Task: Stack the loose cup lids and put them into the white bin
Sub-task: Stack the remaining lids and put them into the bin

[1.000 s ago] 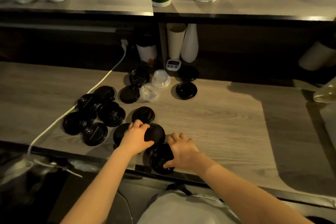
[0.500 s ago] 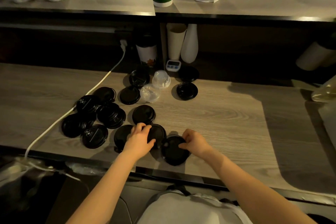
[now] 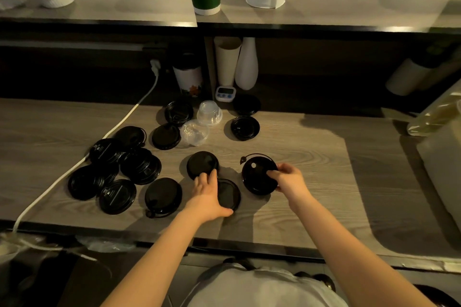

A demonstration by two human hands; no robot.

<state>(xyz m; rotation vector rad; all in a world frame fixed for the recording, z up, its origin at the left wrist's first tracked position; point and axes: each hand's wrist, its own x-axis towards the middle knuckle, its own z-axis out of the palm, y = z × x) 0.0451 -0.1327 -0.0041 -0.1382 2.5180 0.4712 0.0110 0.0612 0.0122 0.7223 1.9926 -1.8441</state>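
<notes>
Several black cup lids lie loose on the wooden counter [image 3: 311, 157]. My right hand [image 3: 289, 178] grips one black lid [image 3: 257, 174] by its right edge and holds it tilted just above the counter. My left hand [image 3: 208, 194] grips another black lid [image 3: 228, 194] from its left side, thumb at the near edge. A further lid [image 3: 202, 164] lies just beyond the left fingers. A cluster of lids [image 3: 119, 167] spreads out to the left, and more lids [image 3: 245, 127] lie farther back. A white bin [image 3: 441, 172] shows at the right edge.
Two clear plastic dome lids [image 3: 202, 123] lie among the back lids. A white cable [image 3: 74, 167] runs across the left counter. Cups, a white vase [image 3: 246, 65] and a small timer [image 3: 225, 93] stand under the upper shelf [image 3: 124, 0]. A bottle [image 3: 436, 114] lies at far right.
My right hand has lifted its lid and carried it to the right and away from me. My left hand has slid right over the lid next to it.
</notes>
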